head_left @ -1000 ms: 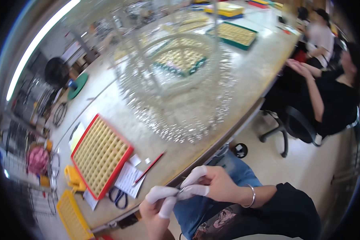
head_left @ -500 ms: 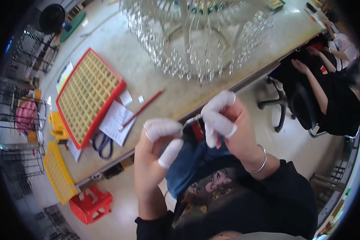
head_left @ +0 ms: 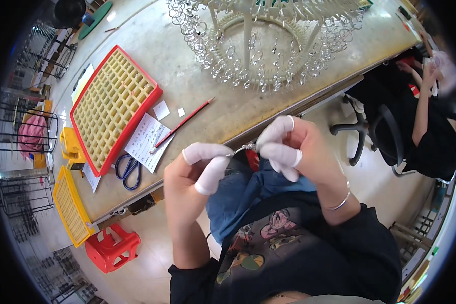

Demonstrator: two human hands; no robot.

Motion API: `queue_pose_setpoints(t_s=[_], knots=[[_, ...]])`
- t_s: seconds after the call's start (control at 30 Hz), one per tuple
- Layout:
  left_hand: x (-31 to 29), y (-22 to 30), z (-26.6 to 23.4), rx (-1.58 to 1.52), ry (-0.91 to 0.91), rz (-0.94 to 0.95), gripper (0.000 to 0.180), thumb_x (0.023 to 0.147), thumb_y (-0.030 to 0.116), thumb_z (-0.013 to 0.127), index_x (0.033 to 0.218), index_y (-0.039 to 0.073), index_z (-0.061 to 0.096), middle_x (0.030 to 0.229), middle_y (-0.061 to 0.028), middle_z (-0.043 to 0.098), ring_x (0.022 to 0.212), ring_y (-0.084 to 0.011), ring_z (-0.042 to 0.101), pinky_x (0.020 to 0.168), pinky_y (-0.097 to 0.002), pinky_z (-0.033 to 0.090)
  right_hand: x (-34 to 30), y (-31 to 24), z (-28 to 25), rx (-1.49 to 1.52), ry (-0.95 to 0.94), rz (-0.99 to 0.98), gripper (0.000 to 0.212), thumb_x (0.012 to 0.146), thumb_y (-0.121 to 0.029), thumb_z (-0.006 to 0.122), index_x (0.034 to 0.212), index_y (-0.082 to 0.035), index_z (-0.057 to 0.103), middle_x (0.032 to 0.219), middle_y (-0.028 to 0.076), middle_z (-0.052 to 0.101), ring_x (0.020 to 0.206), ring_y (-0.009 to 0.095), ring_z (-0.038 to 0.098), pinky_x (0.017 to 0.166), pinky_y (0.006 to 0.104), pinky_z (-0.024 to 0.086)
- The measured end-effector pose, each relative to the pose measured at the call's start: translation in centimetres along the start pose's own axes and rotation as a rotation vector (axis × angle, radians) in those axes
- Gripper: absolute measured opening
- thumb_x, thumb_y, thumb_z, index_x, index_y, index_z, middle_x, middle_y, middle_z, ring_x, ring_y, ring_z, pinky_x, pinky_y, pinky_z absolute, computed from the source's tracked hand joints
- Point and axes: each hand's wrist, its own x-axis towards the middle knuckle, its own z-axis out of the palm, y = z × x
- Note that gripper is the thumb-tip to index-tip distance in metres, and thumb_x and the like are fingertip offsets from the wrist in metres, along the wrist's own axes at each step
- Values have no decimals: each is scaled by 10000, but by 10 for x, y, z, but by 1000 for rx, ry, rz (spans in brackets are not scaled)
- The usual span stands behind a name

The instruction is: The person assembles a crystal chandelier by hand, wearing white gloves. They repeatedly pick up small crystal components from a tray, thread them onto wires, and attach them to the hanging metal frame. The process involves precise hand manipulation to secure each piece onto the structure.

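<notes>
A small curved silver jewelry piece [head_left: 243, 148] spans the gap between my hands in front of my lap. Its left end is pinched between the thumb and index finger of my left hand [head_left: 195, 175]. At the other end, a thicker coiled-looking part meets the closed fingertips of my right hand [head_left: 291, 152]. White finger cots cover the fingertips of both hands, and they hide the ends of the piece. Above my hands stands a pale round rack [head_left: 247, 40] hung with many shiny rings and loops.
On the table [head_left: 177, 61] lie a red-rimmed slotted tray [head_left: 114, 109], a red pencil [head_left: 185, 124], written paper [head_left: 147, 142] and dark-handled scissors [head_left: 129, 172]. A yellow tray [head_left: 72, 206] and red stool [head_left: 111, 248] are lower left. At right, a co-worker sits near an office chair [head_left: 365, 131].
My hands have drawn slightly apart, the left moving a little left, so more of the silver piece shows. The view has shifted slightly and looks sharper.
</notes>
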Motion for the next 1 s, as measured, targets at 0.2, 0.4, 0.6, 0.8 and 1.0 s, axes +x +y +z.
queue_pose_setpoints(t_s=[0.2, 0.4, 0.6, 0.8, 1.0], knots=[[-30, 0, -56, 302, -88, -13, 111, 769, 0, 650, 879, -12, 641, 779, -9, 582, 670, -56, 518, 601, -190, 399, -12, -19, -49, -488, -219, -80, 83, 790, -89, 672, 861, -46, 663, 699, 11, 619, 581, 52, 549, 488, 197, 409], [-49, 12, -103, 556, 53, -44, 98, 744, -20, 650, 841, -10, 638, 726, 9, 573, 633, -33, 486, 569, -179, 385, -26, -48, -98, -754, -177, -113, 100, 775, -81, 688, 858, -27, 673, 738, 0, 634, 622, 22, 506, 549, 180, 392], [-55, 11, -133, 516, 193, 232, 77, 781, 31, 647, 844, -13, 634, 709, -1, 548, 560, -43, 464, 492, -181, 352, -44, -72, -133, -657, -45, -103, 109, 788, -57, 673, 873, 9, 658, 762, 25, 647, 688, 53, 574, 622, 192, 451], [-49, -15, -159, 389, 560, 373, 105, 843, 84, 620, 895, -7, 625, 691, -7, 518, 484, -35, 403, 414, -166, 267, -54, -78, -141, -584, 78, -63, 78, 820, -43, 631, 869, 18, 640, 757, 43, 627, 676, 83, 590, 631, 211, 477], [-35, -17, -146, 73, 948, 537, 166, 900, 140, 563, 1009, 23, 606, 702, -9, 559, 524, -53, 454, 411, -160, 323, -37, -55, -130, -611, 217, -195, 69, 776, -28, 665, 839, -1, 653, 744, 27, 596, 663, 92, 579, 607, 219, 463]])
